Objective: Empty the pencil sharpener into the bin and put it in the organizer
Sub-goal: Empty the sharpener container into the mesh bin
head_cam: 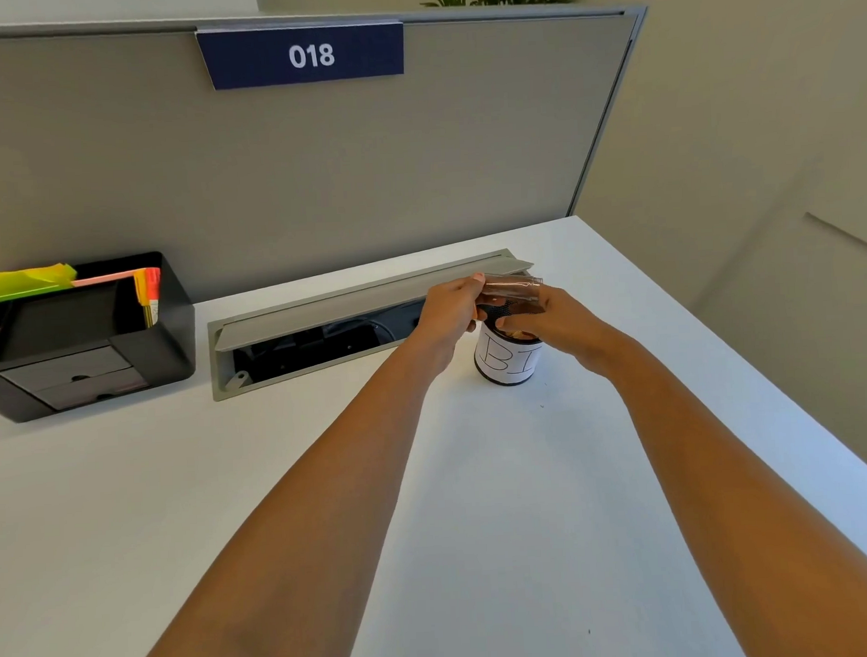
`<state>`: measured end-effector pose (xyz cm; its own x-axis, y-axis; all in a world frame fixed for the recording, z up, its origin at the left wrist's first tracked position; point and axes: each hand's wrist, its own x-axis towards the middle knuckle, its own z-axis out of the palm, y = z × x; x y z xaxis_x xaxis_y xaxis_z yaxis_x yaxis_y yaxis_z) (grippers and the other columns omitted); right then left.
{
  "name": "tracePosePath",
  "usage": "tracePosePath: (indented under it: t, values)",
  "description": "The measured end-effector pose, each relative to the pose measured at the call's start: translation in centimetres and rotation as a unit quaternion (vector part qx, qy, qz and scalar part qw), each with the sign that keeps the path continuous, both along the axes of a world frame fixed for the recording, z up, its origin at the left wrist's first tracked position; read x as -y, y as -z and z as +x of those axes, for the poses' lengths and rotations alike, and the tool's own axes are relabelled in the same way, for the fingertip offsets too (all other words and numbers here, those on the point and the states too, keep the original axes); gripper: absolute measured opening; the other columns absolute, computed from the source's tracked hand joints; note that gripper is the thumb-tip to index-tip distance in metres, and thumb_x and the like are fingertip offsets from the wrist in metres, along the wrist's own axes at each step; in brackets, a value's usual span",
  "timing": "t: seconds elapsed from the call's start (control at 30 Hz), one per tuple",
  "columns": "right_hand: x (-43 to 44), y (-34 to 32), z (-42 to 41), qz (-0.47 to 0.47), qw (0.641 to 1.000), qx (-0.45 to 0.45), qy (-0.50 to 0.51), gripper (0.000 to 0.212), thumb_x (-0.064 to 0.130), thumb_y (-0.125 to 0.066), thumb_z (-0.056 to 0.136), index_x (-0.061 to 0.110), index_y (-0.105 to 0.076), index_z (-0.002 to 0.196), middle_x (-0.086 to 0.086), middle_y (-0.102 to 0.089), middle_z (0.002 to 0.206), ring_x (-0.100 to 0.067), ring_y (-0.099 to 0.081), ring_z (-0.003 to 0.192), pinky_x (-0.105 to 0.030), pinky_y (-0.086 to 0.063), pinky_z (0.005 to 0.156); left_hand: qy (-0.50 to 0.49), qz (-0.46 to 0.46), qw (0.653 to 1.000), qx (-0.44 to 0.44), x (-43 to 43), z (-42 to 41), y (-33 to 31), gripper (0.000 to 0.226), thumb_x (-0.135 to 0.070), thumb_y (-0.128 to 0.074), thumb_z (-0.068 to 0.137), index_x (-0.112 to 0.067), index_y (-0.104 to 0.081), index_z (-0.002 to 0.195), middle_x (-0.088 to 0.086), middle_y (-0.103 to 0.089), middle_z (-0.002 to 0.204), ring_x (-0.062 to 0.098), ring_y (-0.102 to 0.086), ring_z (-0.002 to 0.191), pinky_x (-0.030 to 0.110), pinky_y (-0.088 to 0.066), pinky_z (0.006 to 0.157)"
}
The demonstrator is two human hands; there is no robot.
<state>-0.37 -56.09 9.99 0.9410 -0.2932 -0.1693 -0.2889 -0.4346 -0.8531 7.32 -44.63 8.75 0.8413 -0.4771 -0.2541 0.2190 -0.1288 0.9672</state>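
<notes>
A small black mesh bin [507, 362] with a white paper label stands on the white desk [230, 486] at the right. Directly above its mouth both hands hold the pencil sharpener [512, 291], a clear brownish plastic container lying sideways. My left hand [448, 310] grips its left end and my right hand [550, 318] grips its right and lower side. Pencil shavings show inside the bin's rim. The black desk organizer [173, 334] sits at the far left against the partition.
A grey cable tray [370, 291] with its lid raised is recessed in the desk just behind the bin. The organizer holds sticky notes and an orange marker [151, 291]. A grey partition with a blue "018" sign [305, 55] backs the desk; the desk edge runs diagonally at right.
</notes>
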Motion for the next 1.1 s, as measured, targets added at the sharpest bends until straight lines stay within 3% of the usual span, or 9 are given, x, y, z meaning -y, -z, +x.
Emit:
tracePosePath:
  t: [0.27, 0.4, 0.5, 0.63, 0.7, 0.77, 0.87, 0.93, 1.1]
  values:
    - [0.7, 0.1, 0.4, 0.023, 0.998, 0.034, 0.054, 0.04, 0.017, -0.057, 0.088, 0.024, -0.05, 0.127, -0.003, -0.056, 0.128, -0.019, -0.048, 0.115, -0.031, -0.04, 0.092, -0.054, -0.019, 0.998, -0.022, 0.9, -0.2, 0.0, 0.031, -0.03, -0.043, 0.095, -0.009, -0.064, 0.108, 0.0, -0.058, 0.081, 0.011, -0.051, 0.068, 0.033, -0.047, 0.079]
    - [1.3, 0.3, -0.3, 0.049, 0.997, 0.052, 0.034, 0.035, 0.021, -0.059, 0.088, 0.03, -0.055, 0.121, 0.003, -0.059, 0.124, -0.02, -0.05, 0.118, -0.032, -0.041, 0.093, -0.063, -0.008, 0.998, -0.016, 0.7, 0.0, 0.0, 0.032, -0.029, -0.041, 0.096, -0.01, -0.061, 0.112, 0.006, -0.06, 0.097, 0.008, -0.05, 0.066, 0.025, -0.042, 0.067]
    - [1.9, 0.2, -1.0, 0.058, 0.995, 0.073, 0.034, 0.027, 0.031, -0.057, 0.089, 0.03, -0.06, 0.116, 0.006, -0.061, 0.118, -0.019, -0.052, 0.117, -0.03, -0.046, 0.091, -0.068, -0.003, 0.997, -0.022, 0.5, 0.1, 0.2, 0.033, -0.029, -0.041, 0.096, -0.01, -0.059, 0.116, 0.011, -0.064, 0.112, 0.009, -0.05, 0.068, 0.027, -0.04, 0.071]
    - [2.3, -0.3, -1.4, -0.033, 0.98, 0.13, 0.144, 0.026, 0.04, -0.053, 0.089, 0.023, -0.069, 0.1, 0.002, -0.069, 0.103, -0.019, -0.061, 0.101, -0.039, -0.05, 0.095, -0.06, 0.009, 0.998, -0.016, 0.3, 0.2, 0.2, 0.035, -0.03, -0.04, 0.096, -0.011, -0.058, 0.12, 0.012, -0.063, 0.119, 0.009, -0.05, 0.071, 0.028, -0.041, 0.074]
    - [2.4, -0.8, -1.3, -0.077, 0.967, 0.175, 0.17, 0.02, 0.033, -0.059, 0.087, 0.018, -0.067, 0.096, 0.002, -0.069, 0.1, -0.012, -0.062, 0.092, -0.026, -0.052, 0.088, -0.054, 0.011, 0.998, 0.002, 0.3, 0.1, 0.1, 0.034, -0.029, -0.04, 0.096, -0.012, -0.058, 0.119, 0.011, -0.064, 0.119, 0.01, -0.051, 0.072, 0.027, -0.042, 0.072]
    - [2.2, -1.5, -0.9, -0.125, 0.967, 0.183, 0.128, 0.022, 0.028, -0.064, 0.084, 0.015, -0.064, 0.102, 0.0, -0.067, 0.108, -0.007, -0.059, 0.093, -0.014, -0.049, 0.082, -0.046, 0.015, 0.998, 0.029, 0.3, 0.0, -0.1, 0.033, -0.029, -0.041, 0.096, -0.013, -0.059, 0.118, 0.011, -0.064, 0.119, 0.018, -0.059, 0.084, 0.027, -0.046, 0.075]
    - [1.5, -1.8, -0.2, -0.233, 0.961, 0.149, 0.029, 0.041, 0.027, -0.069, 0.08, 0.017, -0.059, 0.118, -0.003, -0.062, 0.12, -0.012, -0.054, 0.105, -0.021, -0.042, 0.088, -0.035, 0.029, 0.997, 0.055, 0.5, -0.4, -0.4, 0.035, -0.031, -0.044, 0.095, -0.014, -0.059, 0.121, 0.01, -0.064, 0.12, 0.029, -0.058, 0.109, 0.026, -0.046, 0.079]
    - [0.9, -1.6, 0.4, -0.288, 0.949, 0.133, 0.004, 0.046, 0.024, -0.07, 0.08, 0.017, -0.056, 0.123, -0.007, -0.062, 0.123, -0.021, -0.053, 0.111, -0.028, -0.038, 0.092, -0.022, 0.033, 0.997, 0.067, 0.7, -0.7, -0.7, 0.035, -0.032, -0.045, 0.094, -0.014, -0.059, 0.122, 0.01, -0.065, 0.119, 0.029, -0.058, 0.11, 0.024, -0.045, 0.077]
    - [0.4, -1.0, 0.9, -0.313, 0.938, 0.148, 0.01, 0.037, 0.019, -0.067, 0.082, 0.013, -0.06, 0.117, -0.01, -0.067, 0.116, -0.025, -0.06, 0.106, -0.021, -0.036, 0.087, 0.002, 0.045, 0.994, 0.097, 0.7, -1.2, -1.1, 0.04, -0.038, -0.044, 0.093, -0.015, -0.057, 0.124, 0.008, -0.062, 0.123, 0.027, -0.058, 0.11, 0.032, -0.046, 0.09]
